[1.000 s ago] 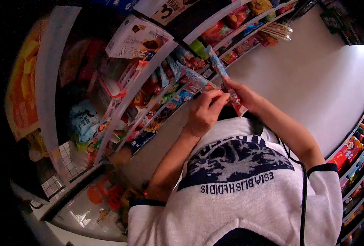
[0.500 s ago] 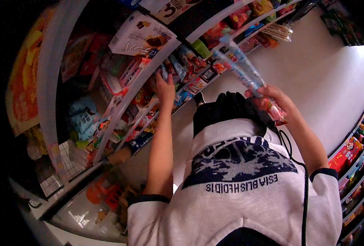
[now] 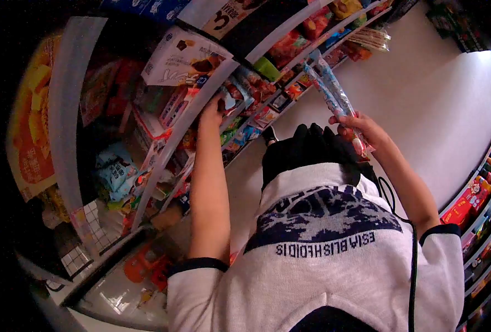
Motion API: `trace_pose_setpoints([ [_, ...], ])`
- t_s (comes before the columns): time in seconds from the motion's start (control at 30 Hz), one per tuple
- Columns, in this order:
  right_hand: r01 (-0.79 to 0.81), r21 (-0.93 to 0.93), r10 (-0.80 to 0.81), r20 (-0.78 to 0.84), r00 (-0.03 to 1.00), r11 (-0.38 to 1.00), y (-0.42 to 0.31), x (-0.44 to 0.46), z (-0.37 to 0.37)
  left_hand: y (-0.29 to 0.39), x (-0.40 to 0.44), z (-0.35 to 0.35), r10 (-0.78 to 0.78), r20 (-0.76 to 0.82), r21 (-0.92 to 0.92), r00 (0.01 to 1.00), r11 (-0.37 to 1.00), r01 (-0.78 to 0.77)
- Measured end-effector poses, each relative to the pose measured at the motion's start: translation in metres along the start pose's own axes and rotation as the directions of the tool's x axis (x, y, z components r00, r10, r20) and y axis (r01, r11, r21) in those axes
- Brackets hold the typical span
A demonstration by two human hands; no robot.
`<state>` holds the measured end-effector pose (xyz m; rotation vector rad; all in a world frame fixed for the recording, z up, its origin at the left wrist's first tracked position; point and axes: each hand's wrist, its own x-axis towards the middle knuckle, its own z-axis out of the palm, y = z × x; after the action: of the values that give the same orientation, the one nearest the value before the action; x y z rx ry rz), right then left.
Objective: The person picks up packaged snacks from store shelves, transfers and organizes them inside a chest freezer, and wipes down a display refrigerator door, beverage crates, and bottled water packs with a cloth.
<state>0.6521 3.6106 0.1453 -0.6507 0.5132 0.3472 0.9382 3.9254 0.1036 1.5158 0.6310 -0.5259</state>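
R hand point(image 3: 362, 126) has fingers + thumb clamped on 2 long thin packs point(image 3: 329, 94), gripping them near the lower end. Packs are see-thru w/ blue & red print; they stick out well past the grip, up & to its left, tilted. Upper ends lie side by side, slightly fanned; a short bit w/ red on it pokes out below the fist.

L hand point(image 3: 213, 112) is in at the shelf point(image 3: 174, 128), well apart from R hand, on its left. Fingertips partly hidden among small pkts point(image 3: 239, 93); can't tell if fingers are together on one or apart. Those pkts sit right by the fingers, mostly to their right.

Around L hand: white box point(image 3: 182, 62) w/ choc-coloured pic just above & left; green pkt point(image 3: 266, 69) up & right; light blue bag point(image 3: 115, 172) lower left, farther off.

Around R hand: bundle of sticks point(image 3: 370, 40) well above, near the lower shelf edge; pale floor point(image 3: 422, 105) to the right; black trousers point(image 3: 298, 152) just left & below; white knit shirt point(image 3: 323, 271) farther below. Black cord point(image 3: 412, 265) runs down the shirt's right side. Red bag point(image 3: 467, 200) on another rack, lower right of R hand, well apart.
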Motion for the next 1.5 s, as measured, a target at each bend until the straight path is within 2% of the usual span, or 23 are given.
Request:
trace_pose_setpoints([
  [0.03, -0.002, -0.026, 0.002, 0.006, 1.000, 1.000, -0.001, 0.005, 0.002, 0.018, -0.036, 0.012, -0.089, -0.007, -0.030, 0.996, 0.996, 0.089],
  [0.1, -0.008, -0.037, 0.009, 0.017, 1.000, 0.999, 0.004, 0.009, 0.003, 0.008, -0.043, 0.007, -0.090, 0.011, -0.100, 0.996, 0.991, 0.091],
  [0.17, 0.006, -0.010, -0.006, 0.030, 1.000, 1.000, 0.008, 0.013, 0.003, 0.000, -0.044, -0.003, -0.039, 0.031, -0.068, 0.999, 0.997, 0.041],
  [0.27, -0.012, -0.037, 0.015, 0.066, 0.998, 0.999, 0.012, 0.010, 0.002, -0.021, -0.050, -0.033, -0.058, 0.273, -0.387, 0.960, 0.907, 0.165],
  [0.43, -0.085, -0.008, 0.086, 0.096, 0.992, 0.996, 0.012, 0.009, 0.002, -0.038, -0.083, -0.040, -0.030, 0.436, -0.437, 0.899, 0.867, 0.241],
  [0.53, -0.075, 0.041, 0.071, 0.090, 0.993, 0.996, 0.012, 0.008, 0.007, -0.043, -0.109, -0.030, 0.009, 0.354, -0.510, 0.935, 0.840, 0.185],
  [0.57, -0.066, 0.057, 0.061, 0.083, 0.995, 0.996, 0.012, 0.008, 0.009, -0.044, -0.115, -0.034, 0.020, 0.372, -0.373, 0.928, 0.919, 0.130],
  [0.67, -0.078, 0.018, 0.076, 0.090, 0.993, 0.997, 0.014, 0.013, 0.008, -0.058, -0.106, -0.042, 0.138, 0.131, -0.227, 0.982, 0.968, -0.106],
  [0.77, -0.079, 0.001, 0.079, 0.066, 0.995, 0.997, 0.016, 0.013, 0.008, -0.032, -0.131, -0.038, 0.224, 0.083, -0.240, 0.971, 0.950, -0.198],
  [0.87, -0.071, 0.032, 0.068, 0.076, 0.995, 0.997, 0.013, 0.006, 0.013, -0.018, -0.143, -0.044, 0.221, 0.005, -0.162, 0.975, 0.962, -0.217],
  [0.9, -0.070, 0.026, 0.068, 0.065, 0.996, 0.997, 0.014, 0.005, 0.012, -0.007, -0.158, -0.044, 0.190, 0.031, -0.049, 0.981, 0.981, -0.189],
  [1.0, -0.049, 0.019, 0.048, 0.044, 0.998, 0.999, 0.015, 0.001, 0.007, -0.011, -0.168, -0.063, 0.234, 0.169, -0.102, 0.957, 0.970, -0.219],
  [1.1, -0.006, 0.034, 0.004, 0.039, 0.999, 0.999, 0.020, -0.001, 0.004, -0.013, -0.185, -0.066, 0.281, 0.026, -0.130, 0.959, 0.952, -0.276],
  [1.2, 0.008, 0.033, -0.008, 0.000, 1.000, 0.999, 0.022, -0.001, -0.001, -0.008, -0.170, -0.067, 0.349, -0.042, 0.054, 0.936, 0.936, -0.347],
  [1.23, 0.006, 0.027, -0.006, -0.007, 1.000, 1.000, 0.021, -0.002, 0.000, -0.006, -0.155, -0.061, 0.340, -0.064, 0.097, 0.938, 0.938, -0.333],
  [1.27, 0.002, 0.021, -0.002, -0.013, 1.000, 1.000, 0.020, -0.002, 0.001, -0.005, -0.141, -0.054, 0.350, -0.098, 0.214, 0.932, 0.922, -0.324],
  [1.4, -0.023, 0.005, 0.023, 0.007, 1.000, 1.000, 0.022, 0.002, -0.003, -0.017, -0.043, -0.039, 0.469, -0.119, 0.562, 0.875, 0.758, -0.330],
  [1.43, -0.017, -0.001, 0.017, -0.002, 1.000, 1.000, 0.022, 0.003, -0.003, -0.024, -0.012, -0.043, 0.520, -0.099, 0.668, 0.849, 0.667, -0.331],
  [1.5, -0.008, 0.005, 0.008, -0.010, 1.000, 1.000, 0.022, 0.001, -0.001, -0.043, 0.059, -0.061, 0.647, 0.017, 0.906, 0.763, 0.313, -0.285],
])
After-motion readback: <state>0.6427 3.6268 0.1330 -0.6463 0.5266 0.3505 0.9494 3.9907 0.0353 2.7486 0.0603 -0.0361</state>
